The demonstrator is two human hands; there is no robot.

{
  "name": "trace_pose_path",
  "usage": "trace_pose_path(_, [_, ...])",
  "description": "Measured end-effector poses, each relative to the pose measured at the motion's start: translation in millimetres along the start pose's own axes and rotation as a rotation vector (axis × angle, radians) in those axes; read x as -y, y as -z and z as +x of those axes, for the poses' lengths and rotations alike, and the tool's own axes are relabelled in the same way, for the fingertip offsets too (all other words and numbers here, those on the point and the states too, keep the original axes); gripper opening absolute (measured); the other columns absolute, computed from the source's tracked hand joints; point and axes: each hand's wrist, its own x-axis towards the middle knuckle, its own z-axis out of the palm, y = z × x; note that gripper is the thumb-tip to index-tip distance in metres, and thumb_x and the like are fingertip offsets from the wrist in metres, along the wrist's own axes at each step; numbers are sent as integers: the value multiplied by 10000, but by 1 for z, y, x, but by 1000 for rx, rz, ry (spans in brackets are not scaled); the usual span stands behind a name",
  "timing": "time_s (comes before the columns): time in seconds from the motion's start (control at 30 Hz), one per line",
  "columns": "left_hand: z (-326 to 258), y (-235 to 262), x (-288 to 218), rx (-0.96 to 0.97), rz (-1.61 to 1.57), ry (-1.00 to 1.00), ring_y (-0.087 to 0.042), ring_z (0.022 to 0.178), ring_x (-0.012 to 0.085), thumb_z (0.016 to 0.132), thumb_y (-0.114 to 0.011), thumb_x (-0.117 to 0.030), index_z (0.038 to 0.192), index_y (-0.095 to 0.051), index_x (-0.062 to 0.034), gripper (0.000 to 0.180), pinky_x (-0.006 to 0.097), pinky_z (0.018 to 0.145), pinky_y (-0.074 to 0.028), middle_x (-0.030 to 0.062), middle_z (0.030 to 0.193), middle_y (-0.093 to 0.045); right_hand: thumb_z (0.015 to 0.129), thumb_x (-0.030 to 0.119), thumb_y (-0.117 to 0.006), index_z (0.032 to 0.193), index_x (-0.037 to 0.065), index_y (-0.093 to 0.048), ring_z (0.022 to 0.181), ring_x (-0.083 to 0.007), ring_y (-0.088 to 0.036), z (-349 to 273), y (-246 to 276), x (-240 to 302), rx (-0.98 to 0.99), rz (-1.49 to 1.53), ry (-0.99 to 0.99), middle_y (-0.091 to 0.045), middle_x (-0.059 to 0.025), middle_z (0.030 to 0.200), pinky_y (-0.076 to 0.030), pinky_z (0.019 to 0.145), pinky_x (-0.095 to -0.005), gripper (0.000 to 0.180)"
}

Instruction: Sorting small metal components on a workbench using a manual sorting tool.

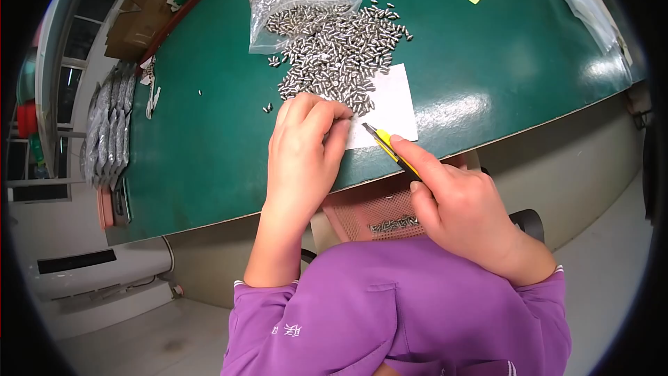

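I judge sorting underway: my left hand (304,150) presses fingertips on the white paper sheet (390,104) beside small silver metal pellets (334,49); right hand (456,202) clenches the yellow utility knife (390,150), needing careful sweeping

Metal pieces (334,49) on table (487,63)

Bright, even overhead light; broad white glare patches sit on the green counter (487,76) toward its right side, and the pile of small metal pieces (334,49) sparkles. Shadows soft and short under the hands. Strong fisheye bend at the rim, black vignette corners, centre sharp, edges slightly soft.
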Motion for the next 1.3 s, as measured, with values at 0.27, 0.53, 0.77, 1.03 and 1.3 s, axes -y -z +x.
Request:
trace_pose_path(0.27, [6,1,0,28,64,-14,-595,884,313,816,-733,-20,870,-659,-39,93,421,786,-500,95,879,-600,862,52,-651,1417,73,-553,573,-233,-651,1,-3,0,-15,-9,8,-642,-82,702,-534,560,-381,564])
trace_pose_path(0.53, [-8,2,-10,75,-93,212,-604,833,277,824,-747,-52,829,-641,-34,107,406,741,-505,79,822,-601,841,-21,-589,1416,84,-570,640,-290,-668,3,3,7,102,-43,-56,-705,-118,826,-550,610,-421,584])
trace_pose_path(0.77, [-8,0,-8,71,-54,157,-601,719,185,841,-726,25,841,-642,14,85,313,651,-512,81,823,-599,836,-27,-591,1408,86,-580,625,-281,-656,3,1,4,87,-22,-43,-682,-107,774,-538,599,-417,584])
trace_pose_path(1.03, [-6,1,-7,48,-69,108,-582,724,230,820,-726,24,825,-636,7,91,334,638,-481,84,779,-583,814,40,-675,1380,77,-607,538,-264,-626,19,16,5,117,-62,66,-583,-82,620,-518,516,-387,571])
trace_pose_path(1.3, [-19,15,-8,111,-229,143,-603,829,275,821,-744,-27,849,-665,-39,85,382,739,-489,80,846,-623,859,21,-632,1379,71,-587,625,-270,-667,5,0,-3,-10,117,-3,-668,-114,744,-552,580,-396,524])
